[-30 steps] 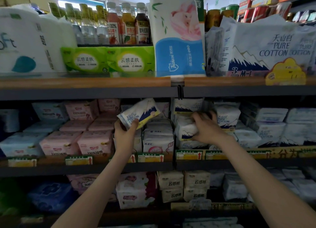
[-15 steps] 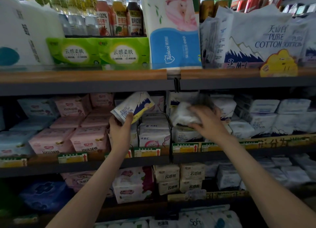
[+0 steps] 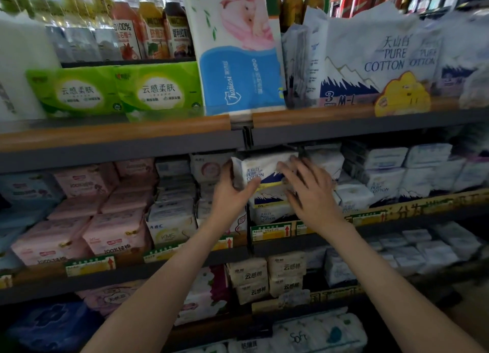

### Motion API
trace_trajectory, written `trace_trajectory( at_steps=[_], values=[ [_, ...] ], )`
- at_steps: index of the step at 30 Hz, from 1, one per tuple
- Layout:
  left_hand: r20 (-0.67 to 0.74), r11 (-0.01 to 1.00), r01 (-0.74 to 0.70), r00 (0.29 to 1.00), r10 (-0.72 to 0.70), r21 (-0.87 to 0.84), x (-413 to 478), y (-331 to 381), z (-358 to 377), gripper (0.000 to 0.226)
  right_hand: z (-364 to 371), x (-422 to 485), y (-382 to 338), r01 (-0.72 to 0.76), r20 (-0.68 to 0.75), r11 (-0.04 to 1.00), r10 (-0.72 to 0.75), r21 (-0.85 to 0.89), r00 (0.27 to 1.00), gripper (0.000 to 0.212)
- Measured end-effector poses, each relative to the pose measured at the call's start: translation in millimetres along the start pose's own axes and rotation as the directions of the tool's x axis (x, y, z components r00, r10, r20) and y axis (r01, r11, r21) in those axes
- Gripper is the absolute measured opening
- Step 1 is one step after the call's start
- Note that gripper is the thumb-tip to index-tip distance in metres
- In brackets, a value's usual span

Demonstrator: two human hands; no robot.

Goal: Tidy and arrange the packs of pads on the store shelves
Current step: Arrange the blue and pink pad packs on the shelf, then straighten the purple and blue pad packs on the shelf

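Finding: the pack (image 3: 260, 167) lies with its long axis running left to right, printed face outward. It sits at the top of the stack of like packs (image 3: 270, 207) on the middle shelf (image 3: 330, 237), just under the upper shelf board (image 3: 344, 130).

The left hand (image 3: 230, 196) grips the pack's left end, thumb across the front and fingers behind. The right hand (image 3: 312, 194) is at the pack's right end with its fingers straight and spread. They touch the pack or are just short of it; motion blur prevents a firm reading. Both hands are equally near. In my judgement the pack needs pushing straight back into the gap above the stack.

Change from half a second ago: the pack has travelled rightward from in front of the neighbouring column, and its tilt has levelled. The right hand has released the pack it was handling in the stack and has opened.
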State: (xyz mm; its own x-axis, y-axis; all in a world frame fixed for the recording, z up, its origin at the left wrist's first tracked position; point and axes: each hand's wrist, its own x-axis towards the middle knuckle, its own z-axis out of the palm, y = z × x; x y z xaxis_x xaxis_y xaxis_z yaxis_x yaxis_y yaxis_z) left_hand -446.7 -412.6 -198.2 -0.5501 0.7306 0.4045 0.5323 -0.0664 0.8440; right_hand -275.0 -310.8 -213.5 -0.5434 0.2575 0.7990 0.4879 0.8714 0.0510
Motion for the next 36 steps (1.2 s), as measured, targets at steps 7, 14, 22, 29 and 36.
trace_trajectory(
  at_steps=[7, 14, 22, 29, 36],
  values=[
    [-0.133, 0.874, -0.119, 0.97, 0.204, 0.471, 5.1, -0.8, 20.2, 0.084, 16.9, -8.6, -4.7, -0.042, 0.288, 0.993, 0.073, -0.111, 0.955, 0.091],
    [-0.015, 0.831, -0.316, 0.932, 0.363, 0.458, -17.3, -4.2, 25.8, 0.082, 13.2, -17.4, -26.9, -0.181, 0.192, 0.984, 0.178, -0.005, 0.965, 0.076],
    [-0.13, 0.831, -0.203, 0.941, 0.311, 0.518, -54.9, -7.6, -3.9, 0.074, 7.3, -7.9, -68.2, -0.158, 0.146, 0.964, 0.128, 0.216, 0.981, 0.062],
    [-0.282, 0.714, -0.002, 0.918, 0.279, 0.7, -116.3, -44.4, -111.2, 0.068, 19.6, 10.1, -172.2, -0.042, 0.184, 0.925, -0.031, 0.379, 0.982, 0.05],
    [-0.486, 0.605, 0.281, 0.85, 0.205, 0.745, -183.1, -82.3, -261.1, 0.068, 47.2, 24.7, -321.4, 0.066, 0.201, 0.819, -0.217, 0.57, 0.955, 0.061]
  ],
)
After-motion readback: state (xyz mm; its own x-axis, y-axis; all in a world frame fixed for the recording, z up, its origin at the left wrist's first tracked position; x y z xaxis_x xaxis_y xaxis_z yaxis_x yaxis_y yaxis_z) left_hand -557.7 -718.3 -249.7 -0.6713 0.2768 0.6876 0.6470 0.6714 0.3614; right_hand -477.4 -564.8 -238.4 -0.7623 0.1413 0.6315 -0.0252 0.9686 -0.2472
